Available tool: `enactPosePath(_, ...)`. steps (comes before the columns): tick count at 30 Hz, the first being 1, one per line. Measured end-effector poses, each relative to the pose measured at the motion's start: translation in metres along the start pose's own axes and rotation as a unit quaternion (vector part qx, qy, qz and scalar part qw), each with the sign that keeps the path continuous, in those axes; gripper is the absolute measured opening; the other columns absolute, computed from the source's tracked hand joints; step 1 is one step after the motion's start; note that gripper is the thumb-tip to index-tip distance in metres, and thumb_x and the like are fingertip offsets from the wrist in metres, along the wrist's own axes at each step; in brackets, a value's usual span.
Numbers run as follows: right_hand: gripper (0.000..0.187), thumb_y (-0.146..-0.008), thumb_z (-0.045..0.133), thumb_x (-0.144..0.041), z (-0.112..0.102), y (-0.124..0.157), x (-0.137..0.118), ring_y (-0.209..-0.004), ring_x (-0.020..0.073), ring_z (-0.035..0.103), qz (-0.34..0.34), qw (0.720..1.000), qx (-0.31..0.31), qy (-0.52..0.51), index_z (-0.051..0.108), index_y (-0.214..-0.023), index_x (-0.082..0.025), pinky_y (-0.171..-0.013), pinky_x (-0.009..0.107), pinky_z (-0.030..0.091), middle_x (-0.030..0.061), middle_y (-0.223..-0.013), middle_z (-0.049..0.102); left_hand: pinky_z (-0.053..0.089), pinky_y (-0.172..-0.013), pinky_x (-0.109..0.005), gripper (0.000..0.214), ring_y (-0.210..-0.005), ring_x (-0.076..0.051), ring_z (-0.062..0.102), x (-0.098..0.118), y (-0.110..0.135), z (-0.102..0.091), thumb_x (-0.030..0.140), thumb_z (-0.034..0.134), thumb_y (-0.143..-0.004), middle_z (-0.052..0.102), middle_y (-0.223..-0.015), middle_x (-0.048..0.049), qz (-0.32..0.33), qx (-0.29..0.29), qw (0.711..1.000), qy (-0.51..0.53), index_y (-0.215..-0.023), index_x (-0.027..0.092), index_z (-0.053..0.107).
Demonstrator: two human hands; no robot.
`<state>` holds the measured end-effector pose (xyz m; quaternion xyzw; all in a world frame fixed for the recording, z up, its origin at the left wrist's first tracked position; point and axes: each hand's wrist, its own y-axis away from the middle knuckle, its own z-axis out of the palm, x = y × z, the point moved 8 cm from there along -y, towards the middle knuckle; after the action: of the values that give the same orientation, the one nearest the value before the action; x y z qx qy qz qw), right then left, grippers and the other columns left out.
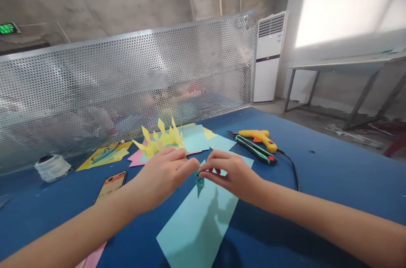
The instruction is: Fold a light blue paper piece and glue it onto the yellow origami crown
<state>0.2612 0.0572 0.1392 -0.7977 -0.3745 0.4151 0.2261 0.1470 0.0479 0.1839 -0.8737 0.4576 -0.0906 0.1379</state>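
Note:
Between my two hands is a small folded piece of teal paper, its pointed end hanging down. My left hand pinches it from the left, thumb stretched toward the right. From the other side my right hand grips it between thumb and fingertips. Part of the piece is hidden by the fingers. Below them a light blue sheet of paper lies on the table, with the hands' shadow across it. Just beyond my left hand stands a yellow paper crown with pointed tips.
On the blue table, a yellow glue gun and a utility knife lie at right. A phone, a white roll and yellow paper lie at left. A perforated metal screen borders the back.

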Motion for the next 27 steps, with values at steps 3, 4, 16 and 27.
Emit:
enactPosePath(3, 0.011, -0.087, 0.061, -0.025, 0.001, 0.004, 0.008, -0.058, 0.0103, 0.056, 0.007, 1.000, 0.016, -0.011, 0.070, -0.084, -0.019, -0.056, 0.022, 0.048, 0.0012, -0.074, 0.060, 0.038, -0.068, -0.031, 0.014, -0.066, -0.015, 0.047, 0.005, -0.014, 0.007, 0.016, 0.049, -0.089, 0.050, -0.068, 0.0023, 0.012, -0.020, 0.999, -0.028, -0.086, 0.021, 0.062)
enactPosePath(4, 0.010, -0.087, 0.061, -0.024, 0.001, 0.005, 0.011, -0.058, 0.0105, 0.055, 0.014, 1.000, 0.023, -0.013, 0.069, -0.084, -0.019, -0.056, 0.023, 0.048, 0.0009, -0.073, 0.060, 0.041, -0.069, -0.032, 0.012, -0.067, -0.014, 0.050, 0.006, -0.019, 0.010, 0.020, 0.050, -0.091, 0.052, -0.071, 0.0022, 0.012, -0.026, 0.999, -0.033, -0.087, 0.020, 0.061)
enactPosePath(16, 0.014, -0.089, 0.060, -0.025, -0.009, 0.008, 0.029, -0.057, 0.0090, 0.053, 0.063, 0.995, 0.062, -0.045, 0.065, -0.079, -0.017, -0.060, 0.025, 0.049, -0.0015, -0.071, 0.060, 0.051, -0.082, -0.040, 0.021, -0.088, -0.018, 0.062, 0.000, -0.043, 0.019, 0.035, 0.056, -0.091, 0.065, -0.099, -0.0043, -0.055, -0.045, 0.997, -0.020, -0.102, 0.017, 0.061)
enactPosePath(27, 0.022, -0.094, 0.054, -0.032, -0.003, 0.014, 0.056, -0.083, 0.0148, 0.063, 0.156, 0.983, 0.081, -0.056, 0.060, -0.108, -0.016, -0.072, 0.033, 0.055, 0.0055, -0.104, 0.063, 0.053, -0.081, -0.042, 0.032, -0.097, -0.022, 0.062, -0.124, -0.043, -0.006, 0.036, 0.058, -0.090, 0.061, -0.115, -0.0078, -0.388, -0.104, 0.915, 0.019, -0.115, 0.017, 0.057)
